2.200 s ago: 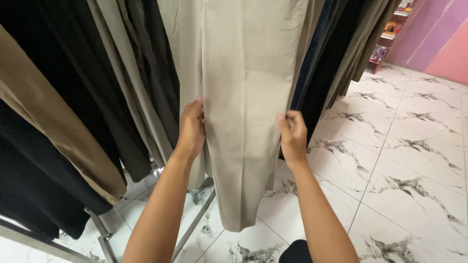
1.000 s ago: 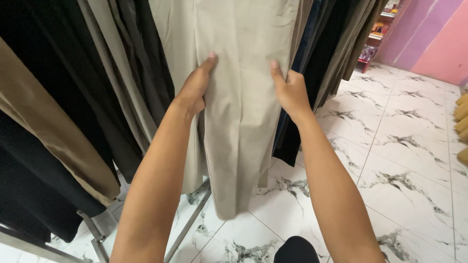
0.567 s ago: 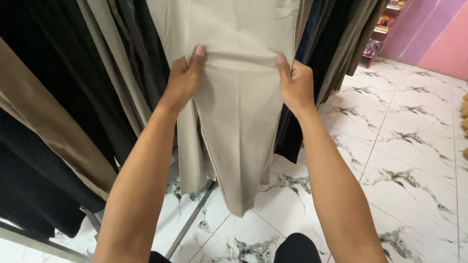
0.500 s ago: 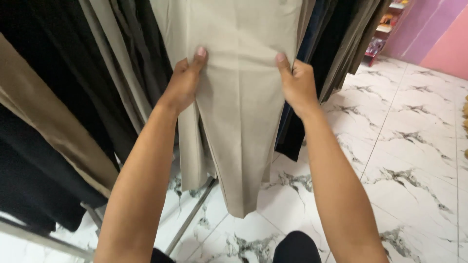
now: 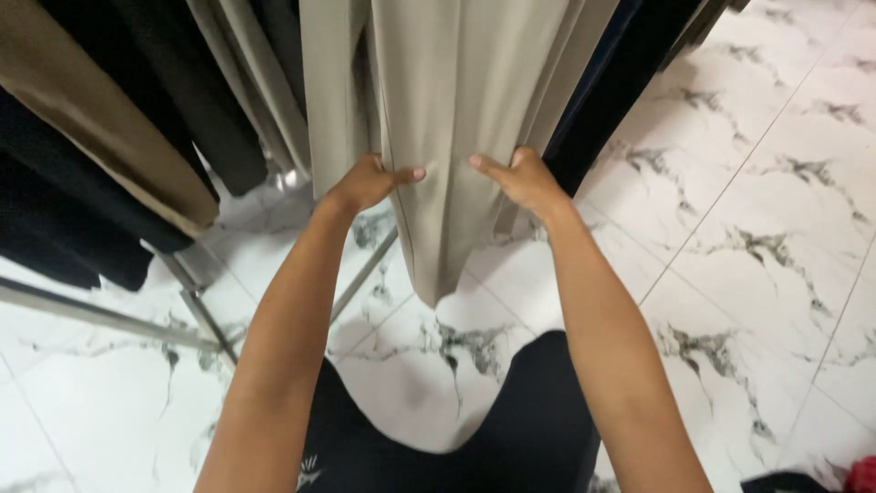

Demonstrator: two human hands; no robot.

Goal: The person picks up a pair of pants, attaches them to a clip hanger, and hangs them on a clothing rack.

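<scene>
Beige trouser leg (image 5: 461, 137) is hung vertically on the rack, hem downward. It is pinched at each edge, left hand (image 5: 365, 183) and right hand (image 5: 522, 178) level, fingers clamped on the cloth.

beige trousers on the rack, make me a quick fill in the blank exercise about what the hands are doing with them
1. Both hands grip the hanging beige trousers; the left hand holds their ____ edge.
2. The right hand pinches the fabric right beside a ____ coloured garment.
3. The trouser hem hangs above a white ____ floor with dark veins.
4. The metal rack leg stands on the ____ side of the picture.

Missing words: left; dark; tiled; left
</scene>
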